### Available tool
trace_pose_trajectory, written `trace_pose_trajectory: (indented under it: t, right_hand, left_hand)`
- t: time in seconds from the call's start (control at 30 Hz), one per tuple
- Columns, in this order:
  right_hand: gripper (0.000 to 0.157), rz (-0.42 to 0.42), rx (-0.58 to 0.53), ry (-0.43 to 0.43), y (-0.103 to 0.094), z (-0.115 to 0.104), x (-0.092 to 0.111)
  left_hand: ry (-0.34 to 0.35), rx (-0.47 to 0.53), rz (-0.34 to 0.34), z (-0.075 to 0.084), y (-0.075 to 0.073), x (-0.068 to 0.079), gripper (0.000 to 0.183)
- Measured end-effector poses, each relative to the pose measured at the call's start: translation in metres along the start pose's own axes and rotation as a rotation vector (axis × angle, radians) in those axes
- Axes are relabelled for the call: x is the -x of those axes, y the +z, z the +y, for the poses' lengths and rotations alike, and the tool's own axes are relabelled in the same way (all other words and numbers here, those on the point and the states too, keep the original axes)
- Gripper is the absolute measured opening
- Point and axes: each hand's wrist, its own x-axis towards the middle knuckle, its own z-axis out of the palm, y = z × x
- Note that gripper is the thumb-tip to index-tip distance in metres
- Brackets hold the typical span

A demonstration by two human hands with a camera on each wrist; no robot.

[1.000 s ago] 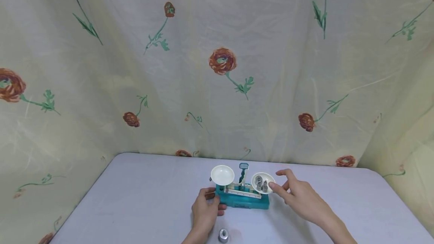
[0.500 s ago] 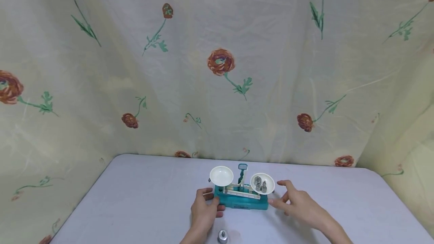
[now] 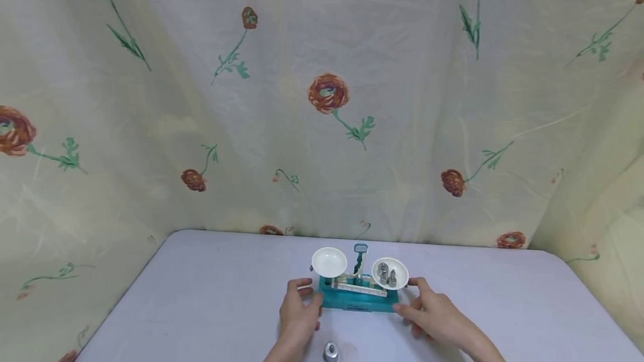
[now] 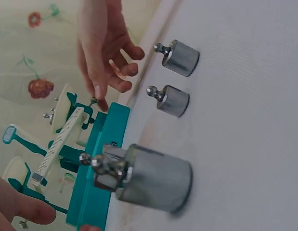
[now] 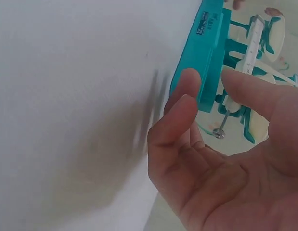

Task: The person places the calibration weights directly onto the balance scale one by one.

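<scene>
A teal balance scale [image 3: 358,298] with two white pans stands on the table. Its left pan [image 3: 329,262] holds nothing; several metal weights [image 3: 387,275] stand in the right pan [image 3: 401,268]. My left hand [image 3: 298,312] is at the left end of the base, fingers loosely bent and thumb by the front corner. At the other end, my right hand [image 3: 436,316] has its thumb close to the front corner and its index finger reaching behind. In the right wrist view, bent fingers [image 5: 175,118] and thumb lie either side of the base's end.
A metal weight [image 3: 331,351] stands on the white table [image 3: 211,300] in front of the scale. The left wrist view shows more weights: a large one [image 4: 156,178] and two smaller ones [image 4: 181,57] apart. A flowered curtain [image 3: 282,127] hangs behind the table.
My right hand has come down from the rim of the right pan to the right end of the base. My left hand has drawn slightly left. The scale stays put.
</scene>
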Motion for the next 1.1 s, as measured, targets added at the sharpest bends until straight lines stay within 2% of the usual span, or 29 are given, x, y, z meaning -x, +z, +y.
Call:
trace_pose_trajectory:
  t: [0.2, 0.37, 0.53, 0.67, 0.77, 0.87, 0.97, 1.1]
  right_hand:
    - [0.073, 0.002, -0.064, 0.024, 0.006, 0.002, 0.001]
    - [0.072, 0.000, -0.106, 0.024, 0.010, 0.002, 0.002]
    - [0.067, 0.019, -0.127, 0.015, 0.013, 0.001, 0.002]
    - [0.063, 0.025, -0.140, 0.044, 0.017, -0.001, 0.001]
    - [0.061, 0.032, -0.164, 0.059, 0.020, 0.000, 0.000]
    - [0.058, 0.035, -0.208, 0.062, 0.023, 0.001, 0.000]
    - [0.054, 0.034, -0.244, 0.055, 0.024, 0.001, 0.001]
    - [0.046, 0.012, -0.260, 0.048, 0.024, 0.001, 0.001]
  left_hand:
    - [0.072, -0.073, 0.063, 0.006, -0.011, 0.005, 0.044]
    - [0.151, -0.098, 0.063, 0.014, -0.019, 0.008, 0.043]
    - [0.161, -0.134, 0.055, 0.021, -0.022, 0.010, 0.043]
    - [0.151, -0.155, 0.052, 0.024, -0.024, 0.010, 0.041]
    - [0.170, -0.184, 0.026, 0.024, -0.028, 0.010, 0.038]
    - [0.221, -0.237, -0.020, 0.024, -0.034, 0.010, 0.034]
    - [0.312, -0.307, -0.103, 0.022, -0.043, 0.007, 0.026]
    - [0.467, -0.386, -0.326, 0.020, -0.058, 0.000, 0.014]
